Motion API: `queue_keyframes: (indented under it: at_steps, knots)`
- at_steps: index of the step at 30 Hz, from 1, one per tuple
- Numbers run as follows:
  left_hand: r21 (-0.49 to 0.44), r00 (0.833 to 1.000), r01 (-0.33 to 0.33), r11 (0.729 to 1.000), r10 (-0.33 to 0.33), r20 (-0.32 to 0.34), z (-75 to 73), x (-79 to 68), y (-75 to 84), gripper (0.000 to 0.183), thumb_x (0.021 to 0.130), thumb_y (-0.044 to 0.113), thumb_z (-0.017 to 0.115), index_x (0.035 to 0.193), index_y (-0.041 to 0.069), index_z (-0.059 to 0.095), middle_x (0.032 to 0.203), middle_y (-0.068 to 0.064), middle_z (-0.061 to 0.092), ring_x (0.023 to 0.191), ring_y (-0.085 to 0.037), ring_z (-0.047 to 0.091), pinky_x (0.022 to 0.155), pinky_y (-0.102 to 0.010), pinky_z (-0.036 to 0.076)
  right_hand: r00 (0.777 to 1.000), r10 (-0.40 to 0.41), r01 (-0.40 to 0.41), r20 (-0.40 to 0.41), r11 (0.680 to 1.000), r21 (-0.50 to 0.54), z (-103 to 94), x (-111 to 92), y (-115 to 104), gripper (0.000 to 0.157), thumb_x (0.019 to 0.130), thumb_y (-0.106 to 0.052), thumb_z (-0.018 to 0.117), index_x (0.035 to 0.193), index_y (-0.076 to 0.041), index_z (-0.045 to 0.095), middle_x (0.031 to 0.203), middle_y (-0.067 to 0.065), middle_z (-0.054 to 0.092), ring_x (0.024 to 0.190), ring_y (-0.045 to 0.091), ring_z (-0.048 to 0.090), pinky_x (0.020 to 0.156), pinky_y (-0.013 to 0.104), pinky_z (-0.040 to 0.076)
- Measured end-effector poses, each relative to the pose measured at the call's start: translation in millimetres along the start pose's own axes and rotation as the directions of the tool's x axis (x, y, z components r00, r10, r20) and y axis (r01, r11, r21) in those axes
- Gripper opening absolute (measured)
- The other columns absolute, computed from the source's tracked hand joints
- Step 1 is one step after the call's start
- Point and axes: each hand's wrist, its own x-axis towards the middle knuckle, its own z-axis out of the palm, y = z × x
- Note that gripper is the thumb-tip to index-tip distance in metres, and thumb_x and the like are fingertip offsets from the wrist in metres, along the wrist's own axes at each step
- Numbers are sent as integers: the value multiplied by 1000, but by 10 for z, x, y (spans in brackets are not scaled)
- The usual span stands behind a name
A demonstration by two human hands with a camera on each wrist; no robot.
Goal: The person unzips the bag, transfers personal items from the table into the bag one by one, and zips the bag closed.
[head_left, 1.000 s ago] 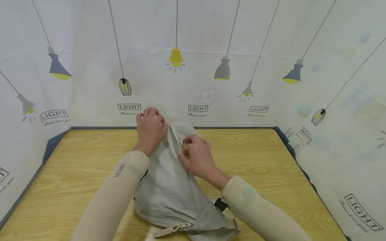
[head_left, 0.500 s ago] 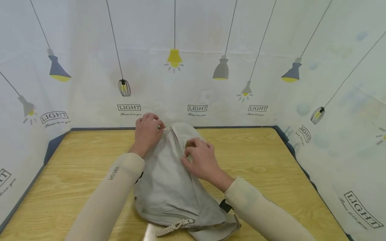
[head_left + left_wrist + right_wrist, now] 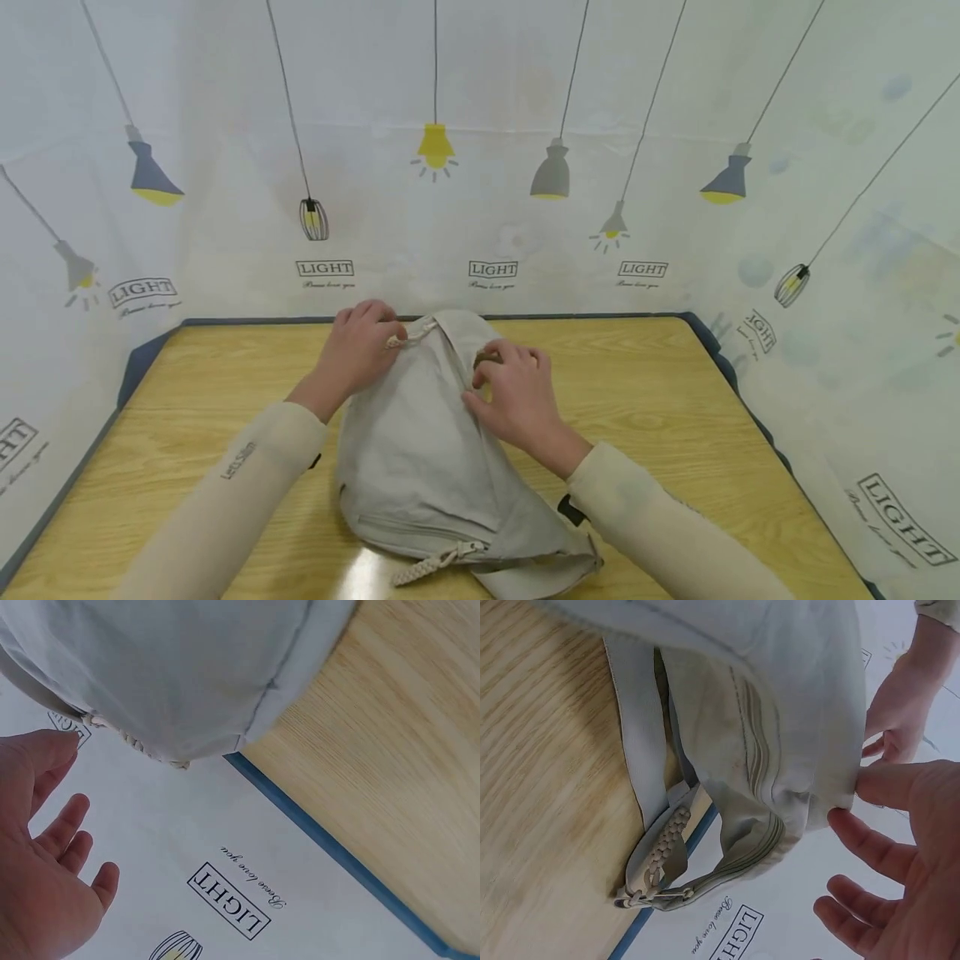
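A light grey teardrop-shaped sling bag point(image 3: 420, 433) lies on the table, narrow end at the back. By its top left is my left hand point(image 3: 363, 346), close to a braided zipper pull point(image 3: 422, 331). In the left wrist view, that hand's fingers point(image 3: 64, 825) are spread loosely, and the pull hangs outside them. My right hand point(image 3: 517, 396) pinches fabric at the bag's right side between thumb and index finger, as the right wrist view shows; its other fingers point(image 3: 859, 904) stay off. Another braided pull point(image 3: 427, 571) hangs at the wide front end, beside a zipped pocket.
The wood-grain table point(image 3: 675, 400) has a dark blue edge point(image 3: 600, 316) along its back. White sheeting point(image 3: 495, 83) printed with lamps and the word LIGHT rises at the back and both sides. A flat strap point(image 3: 634, 720) passes beneath the bag.
My left hand has come away from the bag's top, leftward and nearer, so the upper braided pull now shows. My right hand has shifted slightly right, and the bag has turned a little.
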Motion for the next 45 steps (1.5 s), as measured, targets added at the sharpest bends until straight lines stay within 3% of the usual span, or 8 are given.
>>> queue_keyframes:
  at_steps: [7, 11, 15, 22, 28, 31, 40, 45]
  knots:
    - [52, 997, -79, 996, 79, 2, -21, -186, -48, 20, 86, 17, 72, 106, 17, 72, 124, -8, 59, 127, -30, 47, 103, -55, 38, 998, -28, 34, 59, 994, -108, 82, 45, -44, 18, 82, -37, 73, 70, -24, 67, 124, 2, 59, 114, 25, 55, 100, 49, 35]
    - [100, 990, -136, 986, 138, -14, 16, -308, -129, 25, 84, 14, 73, 109, 17, 70, 123, -9, 60, 125, -31, 49, 102, -55, 40, 996, -33, 38, 78, 997, -70, 104, 47, -16, 15, 86, -34, 70, 74, -24, 71, 126, 3, 59, 116, 26, 54, 100, 50, 34]
    - [172, 972, -232, 957, 234, 12, 38, -420, -223, 52, 77, 13, 81, 125, 19, 62, 128, -10, 59, 127, -31, 49, 101, -54, 42, 998, -24, 24, 53, 1000, 11, 76, 45, 93, 12, 89, -29, 67, 81, -23, 73, 126, 4, 60, 118, 28, 56, 101, 54, 35]
    - [287, 902, -432, 855, 401, 161, 59, -539, -358, 108, 58, 40, 92, 150, 27, 38, 152, -9, 42, 141, -30, 39, 107, -53, 38, 998, 41, -43, 54, 999, 28, 46, -3, 483, 14, 90, -29, 65, 97, -19, 72, 127, 9, 61, 119, 32, 56, 98, 60, 36]
    - [275, 813, -581, 766, 531, 240, 92, -532, -364, 114, 53, 48, 90, 151, 30, 35, 158, -9, 34, 144, -31, 35, 113, -53, 33, 971, 152, -168, 182, 983, 71, 132, -64, 952, 37, 93, -33, 62, 124, -12, 62, 136, 15, 54, 123, 36, 53, 100, 65, 33]
    - [245, 782, -618, 747, 556, 280, 118, -521, -348, 114, 52, 49, 89, 151, 31, 35, 158, -9, 34, 145, -31, 35, 114, -53, 32, 947, 213, -237, 239, 968, 78, 168, -104, 1161, 47, 95, -35, 58, 135, -10, 54, 141, 18, 50, 127, 39, 49, 102, 67, 30]
    - [117, 784, -577, 809, 508, 355, 226, -613, -220, 114, 57, 69, 77, 153, 29, 30, 162, -12, 24, 148, -35, 25, 115, -57, 28, 913, 286, -313, 292, 949, 48, 98, -159, 1498, 54, 96, -34, 55, 142, -7, 45, 147, 24, 40, 129, 47, 43, 101, 71, 27]
    - [97, 815, -532, 841, 477, 330, 289, -711, -128, 111, 62, 72, 72, 153, 25, 31, 162, -11, 23, 149, -35, 23, 115, -59, 26, 919, 299, -316, 258, 948, 28, -9, -131, 1602, 55, 96, -34, 55, 142, -6, 44, 146, 26, 38, 126, 49, 45, 99, 71, 29]
